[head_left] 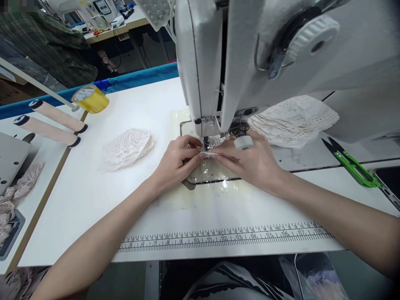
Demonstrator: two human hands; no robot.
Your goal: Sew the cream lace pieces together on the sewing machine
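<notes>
Pinching the lace piece (210,153) under the sewing machine (206,62) between the fingers of our left hand (175,160) and right hand (258,162), we likely grip both sides for flatness, with a lace pile (128,149) in reach left of the machine.

Grips: two, left grip (181,156) and right grip (256,160)
Lace piece (210,154) between the grips: one portion showing, its layers too hidden to count
Lace stacks: two, left stack (128,150) and right stack (295,121), layers too close to number
Pink thread cones (46,131): two
Yellow tape roll (97,103): one
Green-handled thread snips (351,168): one pair
Printed ruler strip (218,240): one
Sewing machines: two recognisable, near machine (243,62) and rear machine (89,9)
Worktops: three, main worktop (78,208), left worktop (46,166) and rear worktop (137,16)
Dark phone-like device (389,178): one, partly in view
</notes>
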